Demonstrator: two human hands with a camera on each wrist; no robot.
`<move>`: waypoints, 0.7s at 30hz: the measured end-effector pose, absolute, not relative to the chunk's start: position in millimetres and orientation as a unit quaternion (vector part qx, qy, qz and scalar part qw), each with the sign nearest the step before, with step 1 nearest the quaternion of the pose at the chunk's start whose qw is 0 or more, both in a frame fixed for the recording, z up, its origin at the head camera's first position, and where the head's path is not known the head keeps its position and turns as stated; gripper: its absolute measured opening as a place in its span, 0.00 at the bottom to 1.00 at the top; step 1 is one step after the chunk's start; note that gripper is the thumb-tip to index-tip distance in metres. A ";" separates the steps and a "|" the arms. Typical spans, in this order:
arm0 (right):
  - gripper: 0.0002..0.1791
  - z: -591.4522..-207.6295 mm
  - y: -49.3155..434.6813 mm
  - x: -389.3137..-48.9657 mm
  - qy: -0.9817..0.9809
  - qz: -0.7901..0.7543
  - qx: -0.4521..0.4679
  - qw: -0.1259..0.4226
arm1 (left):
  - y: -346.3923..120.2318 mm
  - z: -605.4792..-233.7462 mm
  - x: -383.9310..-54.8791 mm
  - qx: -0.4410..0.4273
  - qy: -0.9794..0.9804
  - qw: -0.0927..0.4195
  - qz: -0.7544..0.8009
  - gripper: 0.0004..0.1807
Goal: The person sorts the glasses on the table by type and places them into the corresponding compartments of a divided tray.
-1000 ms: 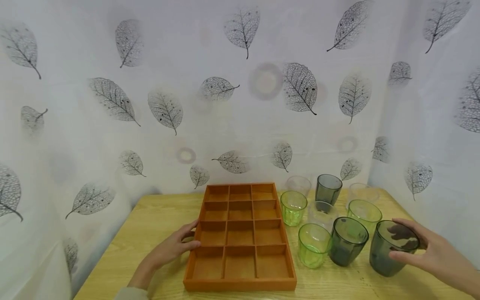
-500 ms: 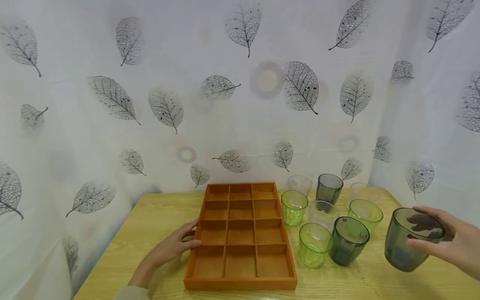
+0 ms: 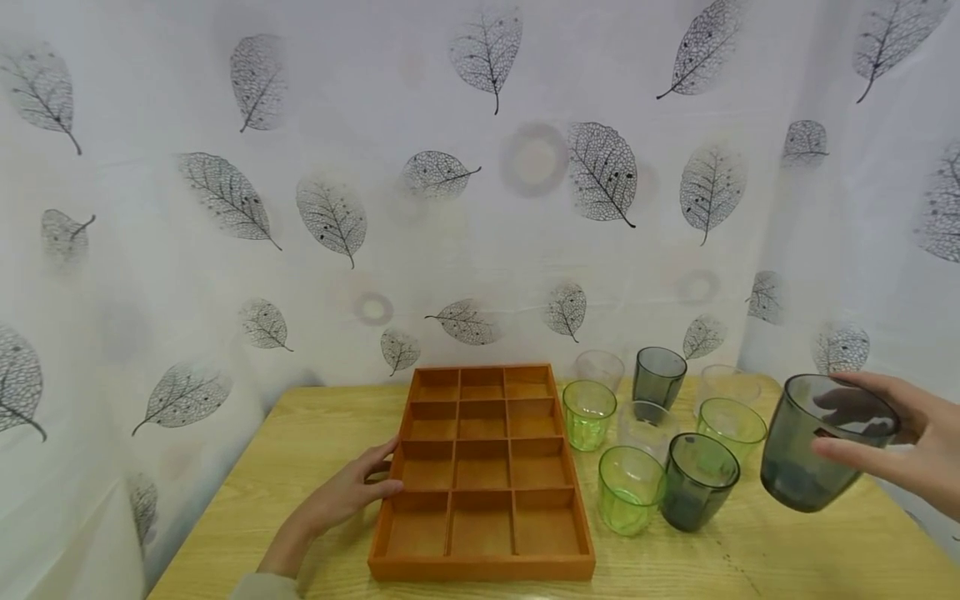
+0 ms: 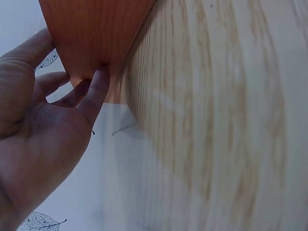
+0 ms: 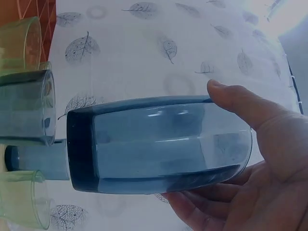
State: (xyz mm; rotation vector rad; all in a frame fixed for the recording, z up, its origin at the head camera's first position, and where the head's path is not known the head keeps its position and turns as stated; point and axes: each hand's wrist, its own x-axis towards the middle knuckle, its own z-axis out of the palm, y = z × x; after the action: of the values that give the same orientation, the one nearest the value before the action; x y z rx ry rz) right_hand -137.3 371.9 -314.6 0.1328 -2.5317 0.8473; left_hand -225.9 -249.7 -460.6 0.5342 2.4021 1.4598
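My right hand (image 3: 918, 437) grips a smoky grey glass tumbler (image 3: 806, 462) near its rim, thumb on the near side and fingers on the far side. The tumbler is lifted over the table and slightly tilted; in the right wrist view the bluish tumbler (image 5: 149, 144) spans thumb to fingers. At the left side of a wooden tray (image 3: 480, 569) divided into several compartments, my left hand (image 3: 348, 492) rests with its fingers against the outer wall. The left wrist view shows the fingertips (image 4: 99, 79) touching that reddish-brown wall (image 4: 96, 33).
Right of the tray stand green tumblers (image 3: 628, 504), another grey tumbler (image 3: 693, 500), a far grey tumbler (image 3: 657, 379) and several clear ones (image 3: 637, 433), packed close together. A leaf-patterned curtain (image 3: 450, 250) encloses the wooden table (image 3: 247, 492).
My right hand has lifted the grey tumbler off the table, first to the right, then upward. My left hand and the tray stay in place.
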 end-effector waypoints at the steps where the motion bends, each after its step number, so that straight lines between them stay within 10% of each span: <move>1: 0.52 -311.5 369.1 -137.3 -0.925 0.301 0.046 0.226 | -249.8 -460.6 -225.9 0.186 0.831 0.138 0.505 0.43; 21: 0.44 -275.3 302.7 -156.7 -0.935 0.322 0.117 0.094 | -250.1 -459.1 -224.8 0.186 0.831 0.143 0.505 0.42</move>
State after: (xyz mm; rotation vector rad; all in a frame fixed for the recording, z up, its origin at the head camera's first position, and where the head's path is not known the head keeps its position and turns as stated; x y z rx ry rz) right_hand -156.7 302.7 -275.3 0.3463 -2.7744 0.9543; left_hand -224.8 -250.1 -459.1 0.5362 2.3951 1.4569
